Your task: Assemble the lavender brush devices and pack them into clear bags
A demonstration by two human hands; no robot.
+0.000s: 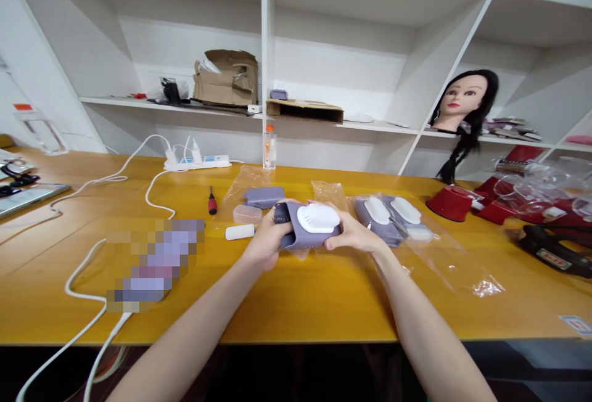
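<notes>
Between my two hands is a purple-grey plastic housing [303, 240] with a white ribbed oval piece [319, 218] on its upper face. My left hand [267, 243] is closed on its open left end, where a dark part [280, 213] shows. The right end is gripped by my right hand [354, 233], thumb along the near side. Just behind lies another purple-grey piece [264, 197] with a perforated side. A clear plastic box [246, 214] and a white bar-shaped piece [240, 232] are left of my left hand. Two similar units [377, 214] [407, 209] in clear bags lie right of my right hand.
A red-and-black screwdriver [212, 201], a pixelated phone-like object [160, 260] with white cables, and a power strip [203, 163] are on the left. A clear bottle [270, 149] stands at the back. Red bases [451, 203] and a black-haired mannequin head [465, 100] are on the right.
</notes>
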